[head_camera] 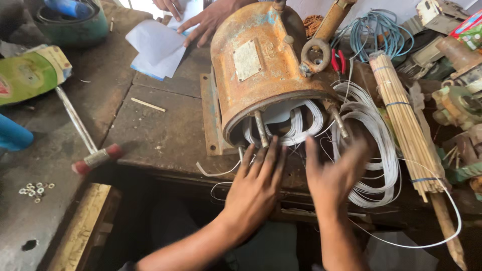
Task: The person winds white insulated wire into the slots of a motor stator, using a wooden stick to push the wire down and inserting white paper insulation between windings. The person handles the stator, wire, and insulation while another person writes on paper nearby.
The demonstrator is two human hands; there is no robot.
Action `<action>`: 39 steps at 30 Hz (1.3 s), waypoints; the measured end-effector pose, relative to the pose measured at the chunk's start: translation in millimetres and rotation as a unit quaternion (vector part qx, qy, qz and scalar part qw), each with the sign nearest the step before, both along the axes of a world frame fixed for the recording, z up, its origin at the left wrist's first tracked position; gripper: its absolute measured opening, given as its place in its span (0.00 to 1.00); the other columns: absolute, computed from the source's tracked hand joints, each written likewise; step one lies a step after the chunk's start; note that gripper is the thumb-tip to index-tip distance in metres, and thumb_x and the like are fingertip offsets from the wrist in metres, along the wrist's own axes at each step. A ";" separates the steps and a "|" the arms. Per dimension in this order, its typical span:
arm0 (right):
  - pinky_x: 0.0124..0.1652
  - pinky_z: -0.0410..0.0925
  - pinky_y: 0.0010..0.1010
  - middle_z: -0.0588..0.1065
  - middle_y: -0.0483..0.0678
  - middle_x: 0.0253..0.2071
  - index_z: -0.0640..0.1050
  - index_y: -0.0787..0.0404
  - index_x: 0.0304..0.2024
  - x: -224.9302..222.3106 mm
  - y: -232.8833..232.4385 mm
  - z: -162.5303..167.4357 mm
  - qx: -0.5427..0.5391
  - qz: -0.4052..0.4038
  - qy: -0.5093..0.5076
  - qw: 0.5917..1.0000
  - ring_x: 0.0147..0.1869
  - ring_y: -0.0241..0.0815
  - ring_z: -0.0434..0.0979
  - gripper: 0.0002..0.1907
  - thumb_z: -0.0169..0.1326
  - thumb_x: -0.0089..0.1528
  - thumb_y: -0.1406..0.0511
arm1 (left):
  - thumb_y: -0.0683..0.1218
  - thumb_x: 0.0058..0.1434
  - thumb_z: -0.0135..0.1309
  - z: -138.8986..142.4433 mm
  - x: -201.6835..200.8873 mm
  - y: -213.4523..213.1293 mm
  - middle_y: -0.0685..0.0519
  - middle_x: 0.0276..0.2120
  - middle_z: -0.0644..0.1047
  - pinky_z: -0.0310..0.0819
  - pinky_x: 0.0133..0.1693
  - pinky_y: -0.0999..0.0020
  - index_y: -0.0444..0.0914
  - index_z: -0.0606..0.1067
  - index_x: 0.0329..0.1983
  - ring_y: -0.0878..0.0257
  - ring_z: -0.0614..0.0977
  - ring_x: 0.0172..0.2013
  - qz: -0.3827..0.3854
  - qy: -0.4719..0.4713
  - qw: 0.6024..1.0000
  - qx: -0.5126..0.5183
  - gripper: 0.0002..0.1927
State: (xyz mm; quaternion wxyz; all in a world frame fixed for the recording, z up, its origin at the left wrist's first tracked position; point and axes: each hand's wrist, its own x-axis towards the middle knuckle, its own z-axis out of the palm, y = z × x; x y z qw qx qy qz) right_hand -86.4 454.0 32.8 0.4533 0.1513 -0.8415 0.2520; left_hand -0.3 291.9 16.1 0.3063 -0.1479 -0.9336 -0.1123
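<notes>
A view from above onto a dark, worn table (150,130). In the middle lies a rusty orange motor housing (266,60) on its side, its open end facing the viewer. White wire coils (301,123) sit inside the opening, around the rim, and metal bolts (260,128) stick out from the edge.

The person's left hand (256,188) reaches up toward the opening, fingers spread and straight, fingertips at the lower coils; it grips nothing. The right hand (334,178) is beside it, also open with fingers spread (it is blurred, so exact contact is hard to tell), lying over a loose bundle of white wire (374,150) that spills from the housing to the right.

Right of the bundle lies a tied sheaf of thin wooden sticks (404,120). Behind it are blue cables (376,32) and red-handled pliers (339,60).

On the left of the table lie a hammer (83,138) with a red-tipped head, a green bottle (27,75), and small washers (35,190). At the top, another person's hand (211,20) rests on white paper (155,47).
</notes>
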 end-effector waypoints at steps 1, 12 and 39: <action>0.46 0.72 0.39 0.72 0.56 0.49 0.70 0.66 0.58 7.2 2.0 -1.9 0.058 0.029 0.029 0.997 0.48 0.53 0.76 0.29 0.69 0.64 0.58 | 0.45 0.55 0.50 -0.5 5.1 -5.6 0.33 0.67 0.65 0.51 0.68 0.43 0.28 0.69 0.67 0.43 0.67 0.66 0.000 0.009 1.000 0.001 0.35; 0.32 0.74 0.29 0.76 0.47 0.52 0.80 0.47 0.53 -22.8 -33.5 31.5 0.491 -0.008 0.058 0.869 0.33 0.41 0.80 0.24 0.56 0.53 0.63 | 0.49 0.62 0.58 -25.7 -8.6 -17.1 0.42 0.63 0.71 0.52 0.69 0.41 0.38 0.78 0.45 0.48 0.66 0.68 -0.028 0.053 0.997 0.053 0.12; 0.32 0.75 0.42 0.75 0.44 0.36 0.78 0.45 0.39 -56.2 -50.0 16.2 0.467 -0.009 -0.048 0.883 0.40 0.45 0.82 0.05 0.56 0.60 0.60 | 0.45 0.57 0.53 -31.5 -3.5 -26.7 0.42 0.62 0.71 0.50 0.72 0.40 0.40 0.79 0.46 0.47 0.62 0.72 -0.042 0.055 0.997 0.037 0.14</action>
